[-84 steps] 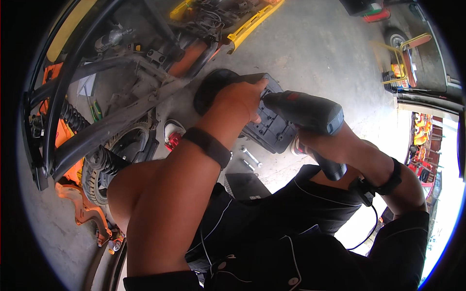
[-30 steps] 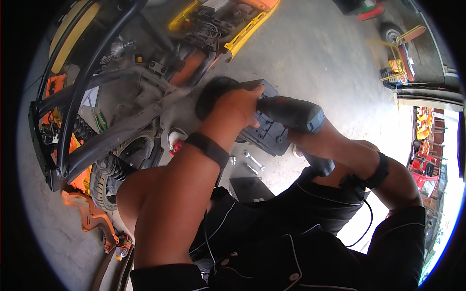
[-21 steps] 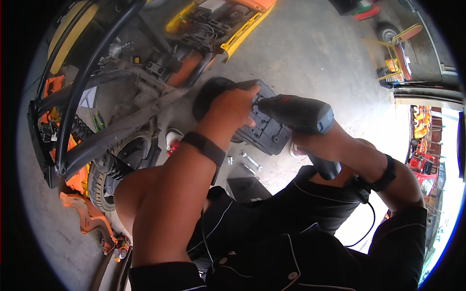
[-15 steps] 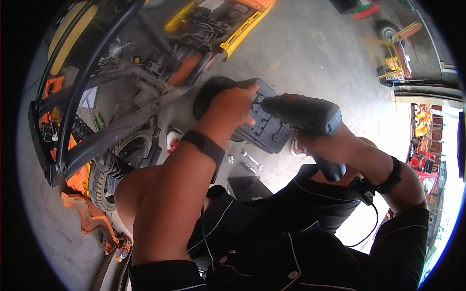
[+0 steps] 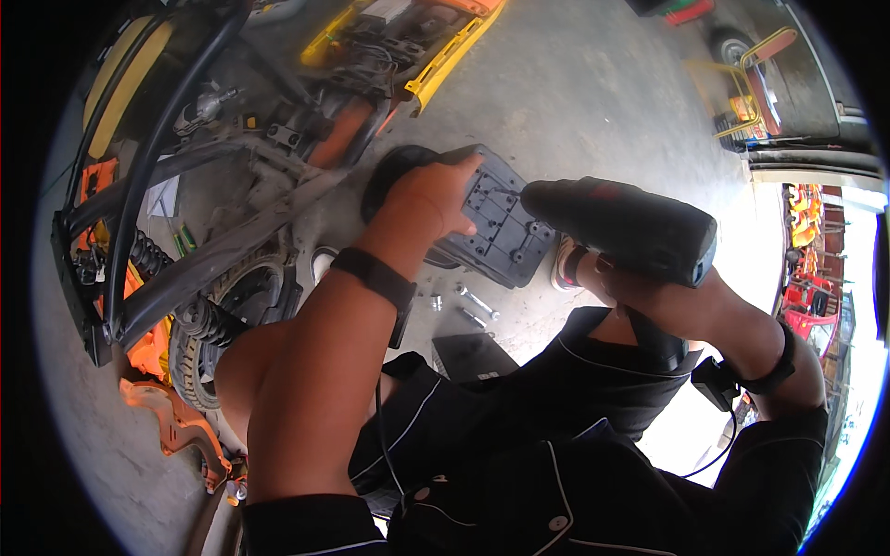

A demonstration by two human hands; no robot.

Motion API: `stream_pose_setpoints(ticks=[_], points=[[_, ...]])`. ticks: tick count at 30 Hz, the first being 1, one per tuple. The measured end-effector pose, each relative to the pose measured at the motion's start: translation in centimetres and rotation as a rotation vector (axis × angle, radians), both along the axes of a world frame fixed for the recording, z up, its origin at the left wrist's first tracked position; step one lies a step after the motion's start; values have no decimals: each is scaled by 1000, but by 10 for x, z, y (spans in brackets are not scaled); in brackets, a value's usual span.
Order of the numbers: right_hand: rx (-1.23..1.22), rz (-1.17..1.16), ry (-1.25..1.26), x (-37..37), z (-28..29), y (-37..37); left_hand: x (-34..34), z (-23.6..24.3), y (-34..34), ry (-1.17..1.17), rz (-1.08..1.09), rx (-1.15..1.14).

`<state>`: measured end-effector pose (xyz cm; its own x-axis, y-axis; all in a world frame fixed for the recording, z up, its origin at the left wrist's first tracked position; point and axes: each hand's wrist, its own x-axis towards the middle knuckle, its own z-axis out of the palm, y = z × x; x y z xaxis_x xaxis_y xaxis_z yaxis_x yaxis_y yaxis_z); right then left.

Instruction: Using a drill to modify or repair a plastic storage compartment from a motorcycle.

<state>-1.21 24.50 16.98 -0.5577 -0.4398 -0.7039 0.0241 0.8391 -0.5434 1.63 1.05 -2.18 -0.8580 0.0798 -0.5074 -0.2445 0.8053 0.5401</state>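
Note:
My left hand (image 5: 431, 196) is closed on the upper left side of a dark grey plastic box (image 5: 505, 222), its thumb against the ribbed face with several screw holes. My right hand (image 5: 649, 298) is wrapped round the handle of a black power drill (image 5: 621, 222). The drill's nose points left at the box's face, and a thin bit seems to reach close to it; whether it touches cannot be made out. A round black part (image 5: 394, 171) sits behind my left hand, partly hidden.
Left of me stands a vehicle frame of dark tubes (image 5: 171, 139) with a tyre (image 5: 190, 361) and a shock absorber (image 5: 204, 315). Metal tools (image 5: 477, 301) and a dark flat case (image 5: 473, 357) lie below the box. A yellow-edged chassis (image 5: 399, 56) is at the far side.
The drill has drawn back to the right, away from the middle of the box, uncovering more of its face. My left hand keeps its hold.

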Motion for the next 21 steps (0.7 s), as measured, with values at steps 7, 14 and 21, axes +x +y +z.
stream_pose_setpoints(ticks=[7,14,21], points=[[-27,-100,44,2,-11,22,-1,-6,-1,71,-20,14],[-379,-231,-120,3,-56,58,-2,3,0,17,-35,-16],[-469,-265,-100,1,-71,65,1,1,6,38,-41,-23]])
